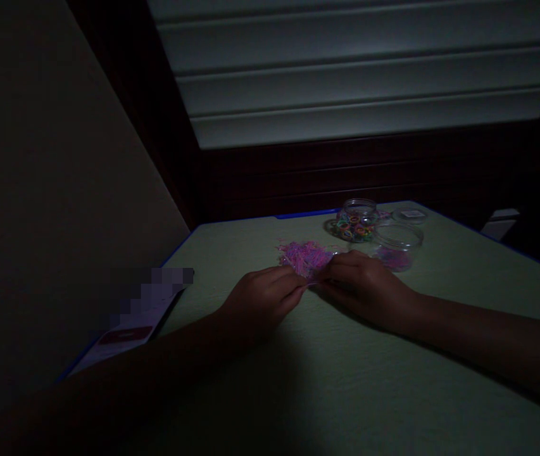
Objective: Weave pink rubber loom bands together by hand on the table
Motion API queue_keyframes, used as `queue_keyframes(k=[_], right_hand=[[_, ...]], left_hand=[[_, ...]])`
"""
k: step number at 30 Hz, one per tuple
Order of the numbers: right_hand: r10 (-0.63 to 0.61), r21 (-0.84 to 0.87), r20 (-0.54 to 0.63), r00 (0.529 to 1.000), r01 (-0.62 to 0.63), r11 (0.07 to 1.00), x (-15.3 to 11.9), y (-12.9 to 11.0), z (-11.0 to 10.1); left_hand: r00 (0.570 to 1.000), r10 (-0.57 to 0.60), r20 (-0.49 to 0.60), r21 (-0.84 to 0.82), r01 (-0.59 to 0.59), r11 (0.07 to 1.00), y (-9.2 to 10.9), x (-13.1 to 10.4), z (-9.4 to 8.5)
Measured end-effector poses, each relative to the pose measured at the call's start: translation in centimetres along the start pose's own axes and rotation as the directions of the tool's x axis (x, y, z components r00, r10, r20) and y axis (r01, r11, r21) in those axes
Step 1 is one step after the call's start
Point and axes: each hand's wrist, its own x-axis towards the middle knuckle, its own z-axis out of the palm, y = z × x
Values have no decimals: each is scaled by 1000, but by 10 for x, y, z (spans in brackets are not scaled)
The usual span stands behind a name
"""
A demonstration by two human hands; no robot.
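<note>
A loose pile of thin pink and purple strands [306, 256] lies on the pale green table [345, 373]. At its near edge my left hand [267, 296] has its fingers pressed together. My right hand [362, 282] is closed in a pinch close beside it, to the right. Something thin and pale shows between the two sets of fingertips; it is too small and dark to name. Behind my right hand is an open clear jar [397, 247] with some pink material at its bottom.
Another clear jar [357, 221] with colourful rings stands at the back. A clear lid [410, 216] lies to its right. A partly blurred flat item [131, 329] lies along the left edge. Wall and shutter [345, 76] are beyond the table.
</note>
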Motion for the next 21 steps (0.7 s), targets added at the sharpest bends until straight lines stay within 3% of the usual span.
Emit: queue_keyframes(k=[7,21], right_hand=[[106,108,-10,994,-104,989,0,-3,-3],[-2,55,49,999,-1,998,2,-3,-3]], left_hand=[[1000,18,-10,-3,-18,1000,1,0,-2],[1000,-13,16,-1,13,1000,2,0,-3]])
